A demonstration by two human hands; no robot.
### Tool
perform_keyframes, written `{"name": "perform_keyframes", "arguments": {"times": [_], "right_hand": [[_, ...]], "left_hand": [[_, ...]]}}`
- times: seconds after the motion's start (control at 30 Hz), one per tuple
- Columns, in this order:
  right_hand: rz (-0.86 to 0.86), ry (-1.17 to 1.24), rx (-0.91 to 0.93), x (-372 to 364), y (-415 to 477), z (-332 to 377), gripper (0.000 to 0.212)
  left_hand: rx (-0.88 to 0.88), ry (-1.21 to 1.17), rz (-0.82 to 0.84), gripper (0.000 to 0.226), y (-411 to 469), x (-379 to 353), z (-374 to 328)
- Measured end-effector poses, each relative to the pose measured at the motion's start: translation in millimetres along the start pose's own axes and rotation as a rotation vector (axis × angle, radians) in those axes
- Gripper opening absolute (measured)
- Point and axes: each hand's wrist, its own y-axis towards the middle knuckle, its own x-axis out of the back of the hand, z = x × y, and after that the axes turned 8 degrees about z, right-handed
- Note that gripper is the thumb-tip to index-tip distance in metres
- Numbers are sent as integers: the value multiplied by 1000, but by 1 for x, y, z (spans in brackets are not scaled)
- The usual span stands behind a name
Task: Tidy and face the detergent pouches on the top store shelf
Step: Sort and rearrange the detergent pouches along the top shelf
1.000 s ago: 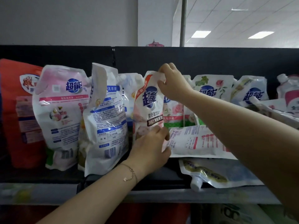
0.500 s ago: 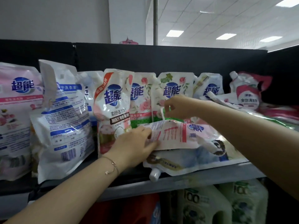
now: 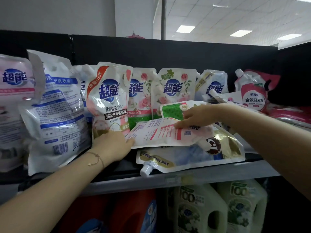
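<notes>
Right now the back-up pouch [image 3: 159, 133] is lying flat in the middle of the frame, printed back facing upward. It is sprawling over a blue pouch [image 3: 193, 158] whose capped spout [image 3: 146, 169] is poking out past the shelf lip [image 3: 218, 177].

To me it is looking soft and sloshy: a film bag full of liquid, fairly heavy, glossy, and likely to sag or slide if someone is lifting it by one corner alone. The sealed edges are probably offering the firmest hold, one hand low and one high, so the bag is rising as a slab.

The right hand [image 3: 200, 115] is lying on its upper face with fingers laid straight, pressing rather than clasping. The left hand [image 3: 112, 145] is reaching to its lower-left corner, beside the foot of the upright pink pouch [image 3: 109, 98]. Whether those fingers are pinching the edge or only touching it, I cannot tell.

Behind, toward the upper middle, rose-printed pouches [image 3: 175, 88] are standing face out. A green-patterned pouch [image 3: 171, 111] is leaning just under the right hand. Jugs [image 3: 198, 211] are sitting on the shelf below.
</notes>
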Motion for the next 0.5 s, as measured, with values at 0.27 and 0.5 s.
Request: {"name": "perform_keyframes", "arguments": {"times": [0.27, 0.5], "right_hand": [[114, -61, -95, 6, -7, 5, 86], [-154, 38, -274, -1, -1, -8, 66]], "left_hand": [[-519, -130, 33, 87, -14, 2, -12], [-762, 264, -504, 21, -11, -10, -19]]}}
